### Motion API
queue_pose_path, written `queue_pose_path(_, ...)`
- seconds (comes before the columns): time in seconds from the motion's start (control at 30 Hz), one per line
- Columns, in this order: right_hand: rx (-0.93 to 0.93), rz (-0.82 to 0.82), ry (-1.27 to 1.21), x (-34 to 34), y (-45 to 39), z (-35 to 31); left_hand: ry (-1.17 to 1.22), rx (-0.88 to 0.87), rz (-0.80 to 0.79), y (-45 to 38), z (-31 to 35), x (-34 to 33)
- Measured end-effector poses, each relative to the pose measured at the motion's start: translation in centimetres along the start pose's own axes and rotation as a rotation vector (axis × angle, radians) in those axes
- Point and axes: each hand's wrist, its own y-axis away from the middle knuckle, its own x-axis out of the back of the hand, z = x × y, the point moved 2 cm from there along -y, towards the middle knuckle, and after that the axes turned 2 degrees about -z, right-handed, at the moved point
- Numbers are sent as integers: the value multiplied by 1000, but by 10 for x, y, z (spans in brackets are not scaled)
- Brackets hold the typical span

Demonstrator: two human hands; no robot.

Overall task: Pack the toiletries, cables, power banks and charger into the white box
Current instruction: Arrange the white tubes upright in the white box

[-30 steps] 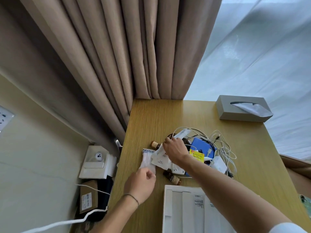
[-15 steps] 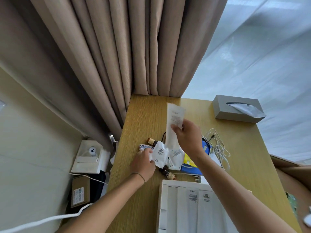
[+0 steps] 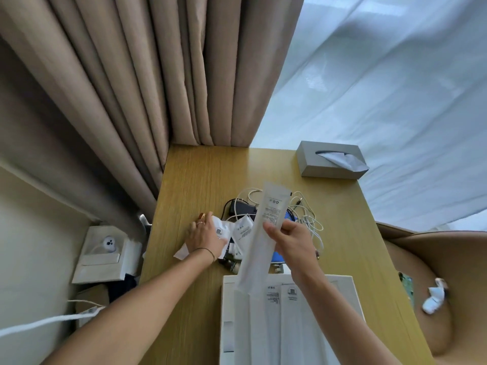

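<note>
My right hand [image 3: 292,243] pinches a long white toiletry packet [image 3: 263,233], held in the air with its lower end over the far edge of the white box [image 3: 226,312]. Several long white packets lie inside the box. My left hand [image 3: 204,237] rests on small white sachets [image 3: 243,230] in the pile on the desk. Behind the sachets lie tangled white cables [image 3: 305,219], a black charger [image 3: 241,206], a blue item [image 3: 278,255] and a small brown bottle [image 3: 232,264].
The wooden desk [image 3: 200,180] has a grey tissue box [image 3: 329,159] at its far right corner. Beige curtains [image 3: 158,75] hang behind and to the left. Left of the desk stand a white box with a small camera [image 3: 105,248] and cardboard items.
My right hand has lifted the long packet out of the pile and drawn it back toward the white box. My left hand has moved onto the small sachets.
</note>
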Motion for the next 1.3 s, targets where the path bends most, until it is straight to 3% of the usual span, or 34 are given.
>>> queue_pose_path(0.27,78,8,60,32,28,4,297,18,75,1,-5,5)
queue_pose_path(0.43,33,-4,134,57,53,12,477,14,148,26,-5,19)
queue_pose_path(0.73,16,24,716,91,105,42,937,-21,169,98,12,59)
queue_pose_path(0.93,-4,135,1058,92,124,55,1012,-73,158,136,30,73)
queue_pose_path(1.3,-159,43,1364,74,114,81,1032,-174,111,180,39,56)
